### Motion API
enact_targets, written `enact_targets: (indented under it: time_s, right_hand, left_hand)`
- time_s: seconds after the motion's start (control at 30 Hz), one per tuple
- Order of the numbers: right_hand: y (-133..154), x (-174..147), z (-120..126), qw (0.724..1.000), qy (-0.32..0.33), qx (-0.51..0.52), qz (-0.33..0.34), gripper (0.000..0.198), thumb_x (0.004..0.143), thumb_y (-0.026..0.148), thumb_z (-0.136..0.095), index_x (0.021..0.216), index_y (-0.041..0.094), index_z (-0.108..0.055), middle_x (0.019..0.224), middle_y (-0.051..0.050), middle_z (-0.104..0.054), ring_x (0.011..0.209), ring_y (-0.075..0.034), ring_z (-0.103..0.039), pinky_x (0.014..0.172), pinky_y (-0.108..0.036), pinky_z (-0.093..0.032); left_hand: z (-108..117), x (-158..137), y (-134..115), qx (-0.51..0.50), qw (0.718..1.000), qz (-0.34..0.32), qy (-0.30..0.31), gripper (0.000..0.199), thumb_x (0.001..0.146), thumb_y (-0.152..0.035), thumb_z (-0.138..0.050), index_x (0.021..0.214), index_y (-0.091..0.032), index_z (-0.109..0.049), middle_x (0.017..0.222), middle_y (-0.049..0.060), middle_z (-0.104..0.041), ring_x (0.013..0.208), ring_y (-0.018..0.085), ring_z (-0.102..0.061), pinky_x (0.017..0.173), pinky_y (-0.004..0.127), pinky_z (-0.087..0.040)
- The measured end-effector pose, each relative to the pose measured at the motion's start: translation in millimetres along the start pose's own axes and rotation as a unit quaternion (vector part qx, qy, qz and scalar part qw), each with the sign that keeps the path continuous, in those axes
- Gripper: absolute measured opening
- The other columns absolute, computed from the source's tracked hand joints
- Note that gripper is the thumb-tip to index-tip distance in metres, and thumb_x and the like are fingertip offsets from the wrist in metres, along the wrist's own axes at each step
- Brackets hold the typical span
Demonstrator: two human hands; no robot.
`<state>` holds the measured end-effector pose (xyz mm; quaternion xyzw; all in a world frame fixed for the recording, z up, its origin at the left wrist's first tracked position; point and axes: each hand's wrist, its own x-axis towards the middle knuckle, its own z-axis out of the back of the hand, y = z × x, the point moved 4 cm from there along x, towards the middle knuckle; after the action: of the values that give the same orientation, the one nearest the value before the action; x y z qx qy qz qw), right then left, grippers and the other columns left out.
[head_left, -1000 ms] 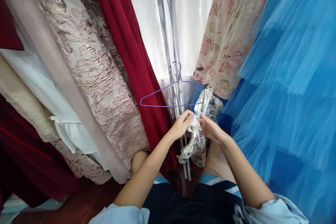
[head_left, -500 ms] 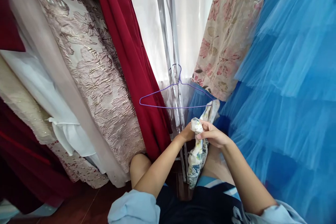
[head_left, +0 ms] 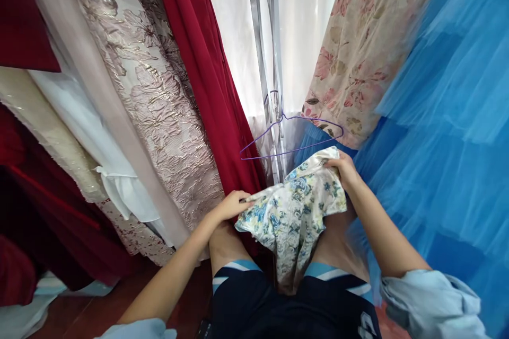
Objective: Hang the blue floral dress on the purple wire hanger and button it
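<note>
A small white garment [head_left: 296, 206] with a blue and yellow floral print is stretched out between my hands above my knees. My left hand [head_left: 234, 205] pinches its left upper edge, and my right hand [head_left: 342, 167] grips its right upper edge. The lower part of the cloth hangs between my thighs. Just beyond the garment, a purple wire hanger [head_left: 292, 149] hangs tilted in front of a metal stand [head_left: 264, 47]. Nothing is on the hanger. Some fingers of both hands are hidden behind the fabric.
Left of me hang a dark red drape [head_left: 199, 63], a pink embossed dress [head_left: 159, 116] and several other garments. On the right are a floral skirt [head_left: 350, 74] and a blue tulle dress [head_left: 445, 143]. White cloth [head_left: 306, 26] hangs behind the stand. The floor [head_left: 167, 296] is reddish.
My hands have moved apart, and the bunched garment is now spread between them. Its right part has come off the hanger's right end. The hanger has tilted, its right end higher.
</note>
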<state>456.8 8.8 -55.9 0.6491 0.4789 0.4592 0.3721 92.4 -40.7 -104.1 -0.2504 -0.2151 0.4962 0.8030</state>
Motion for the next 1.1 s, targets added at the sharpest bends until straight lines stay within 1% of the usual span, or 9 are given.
enact_targets:
  time_s: [0.07, 0.17, 0.23, 0.33, 0.43, 0.57, 0.77, 0.97, 1.1]
  right_hand:
    - [3.2, 21.8, -7.4, 0.999, 0.033, -0.034, 0.025, 0.044, 0.051, 0.012, -0.069, 0.094, 0.018, -0.07, 0.075, 0.002, -0.069, 0.067, -0.018, -0.061, 0.062, -0.026, -0.046]
    - [5.7, 41.3, -23.9, 0.986, 0.076, -0.126, 0.073, 0.057, 0.059, 0.02, -0.072, 0.116, 0.02, -0.07, 0.081, 0.001, -0.071, 0.07, -0.017, -0.06, 0.065, -0.025, -0.045]
    - [1.5, 45.9, -34.0, 0.971, 0.103, -0.195, 0.092, 0.047, 0.068, 0.032, -0.073, 0.113, 0.017, -0.072, 0.083, -0.002, -0.072, 0.072, -0.018, -0.06, 0.069, -0.027, -0.046]
    - [-8.0, 44.5, -41.5, 0.949, 0.11, -0.27, 0.12, 0.038, 0.075, 0.048, -0.069, 0.089, 0.014, -0.075, 0.079, -0.005, -0.072, 0.071, -0.019, -0.059, 0.068, -0.028, -0.044]
    - [-11.5, 38.0, -40.9, 0.936, 0.077, -0.311, 0.145, 0.039, 0.077, 0.053, -0.066, 0.075, 0.015, -0.071, 0.066, -0.003, -0.065, 0.062, -0.016, -0.053, 0.06, -0.027, -0.038]
    - [-4.0, 24.9, -39.5, 0.929, 0.066, -0.333, 0.145, 0.037, 0.076, 0.051, -0.066, 0.068, 0.015, -0.068, 0.059, 0.0, -0.058, 0.057, -0.014, -0.046, 0.055, -0.026, -0.032]
    - [13.0, 0.5, -42.3, 0.941, 0.067, -0.301, 0.136, 0.036, 0.075, 0.049, -0.068, 0.064, 0.015, -0.063, 0.057, 0.001, -0.053, 0.055, -0.012, -0.041, 0.053, -0.026, -0.029]
    - [13.4, -12.4, -46.3, 0.958, 0.07, -0.252, 0.118, 0.038, 0.072, 0.051, -0.072, 0.062, 0.016, -0.06, 0.056, 0.002, -0.05, 0.054, -0.011, -0.039, 0.051, -0.025, -0.028]
    - [11.1, -14.6, -49.1, 0.956, 0.08, -0.264, 0.096, 0.033, 0.072, 0.046, -0.072, 0.063, 0.015, -0.062, 0.055, 0.003, -0.048, 0.054, -0.011, -0.038, 0.051, -0.025, -0.028]
  left_hand:
    - [30.1, -5.9, 0.2, 0.072, 0.997, -0.013, -0.036, 0.03, 0.088, -0.039, -0.05, 0.076, -0.017, -0.065, 0.073, 0.002, -0.064, 0.07, 0.018, -0.057, 0.067, 0.027, -0.042]
    - [68.2, -5.6, -4.0, 0.166, 0.98, -0.022, -0.108, 0.029, 0.09, -0.029, -0.039, 0.084, -0.019, -0.066, 0.079, 0.005, -0.066, 0.076, 0.021, -0.06, 0.074, 0.03, -0.044]
    - [85.5, 0.4, -6.9, 0.184, 0.972, -0.025, -0.141, 0.03, 0.089, -0.025, -0.037, 0.089, -0.019, -0.066, 0.084, 0.006, -0.069, 0.081, 0.022, -0.062, 0.078, 0.031, -0.045]
    - [100.0, 14.6, -8.8, 0.177, 0.968, -0.025, -0.173, 0.035, 0.086, -0.021, -0.036, 0.1, -0.019, -0.068, 0.1, 0.008, -0.073, 0.093, 0.024, -0.065, 0.086, 0.032, -0.047]
    - [105.6, 28.1, -7.6, 0.171, 0.965, 0.002, -0.2, 0.037, 0.085, -0.022, -0.035, 0.098, -0.017, -0.069, 0.099, 0.009, -0.073, 0.091, 0.025, -0.066, 0.084, 0.033, -0.048]
    - [104.5, 34.0, -12.4, 0.157, 0.966, 0.011, -0.203, 0.036, 0.084, -0.022, -0.035, 0.095, -0.017, -0.069, 0.097, 0.008, -0.074, 0.09, 0.023, -0.066, 0.085, 0.031, -0.049]
    - [99.7, 19.3, -19.4, 0.126, 0.978, 0.003, -0.168, 0.038, 0.082, -0.021, -0.036, 0.098, -0.019, -0.07, 0.099, 0.006, -0.074, 0.096, 0.023, -0.066, 0.09, 0.03, -0.048]
    - [99.3, 2.2, -18.6, 0.104, 0.985, 0.005, -0.14, 0.036, 0.082, -0.025, -0.037, 0.095, -0.018, -0.069, 0.097, 0.005, -0.073, 0.093, 0.023, -0.065, 0.088, 0.03, -0.049]
    - [112.3, -7.6, -33.0, 0.077, 0.973, -0.013, -0.218, 0.028, 0.085, -0.026, -0.038, 0.087, -0.02, -0.065, 0.103, 0.005, -0.073, 0.099, 0.022, -0.065, 0.089, 0.029, -0.048]
